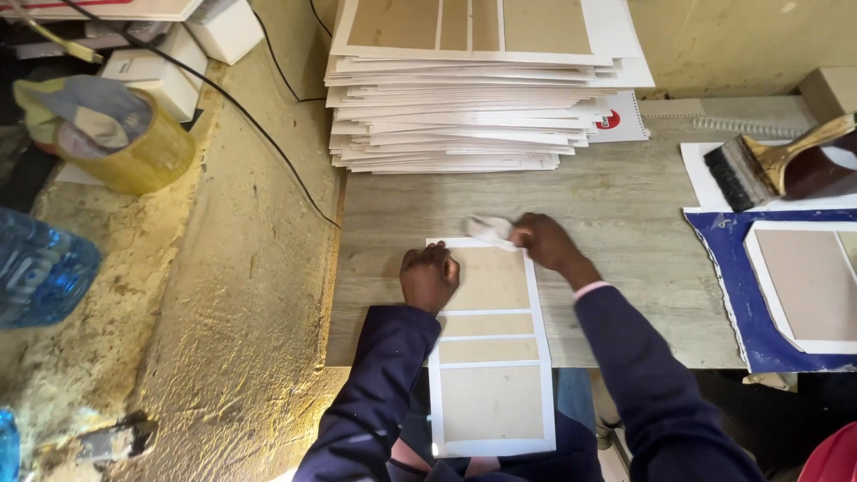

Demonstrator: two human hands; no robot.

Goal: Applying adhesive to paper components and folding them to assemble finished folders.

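Near the lower centre of the frame lay a white sheet with brown card panels [489,357], its far end on the grey tabletop [625,268] and its near end hanging over the edge toward the lap. Pressed down on the sheet's upper left corner: the left hand [429,278], fingers curled into a loose fist, nothing held inside that could be seen. Closed around a small white cloth [488,228] at the sheet's top edge: the right hand [544,243], grip pinching the wad, the cloth blurred and touching the sheet's upper border. Dark blue sleeves on both arms, a pale cuff showing at the right wrist.

Stacked high in the upper centre, just beyond the hands: a pile of similar white sheets with brown panels [464,116]. At the right edge, a wide brush with a brown handle and black bristles [768,165] resting on white paper, and below it a blue sheet with a card panel on top [741,295]. At upper left, on the rough yellowish surface beside the tabletop, a roll of yellow tape [134,147]; lower, at the left edge, a blue plastic bottle [40,268]. Trailing across that surface from the top of the frame, a black cable [259,129].
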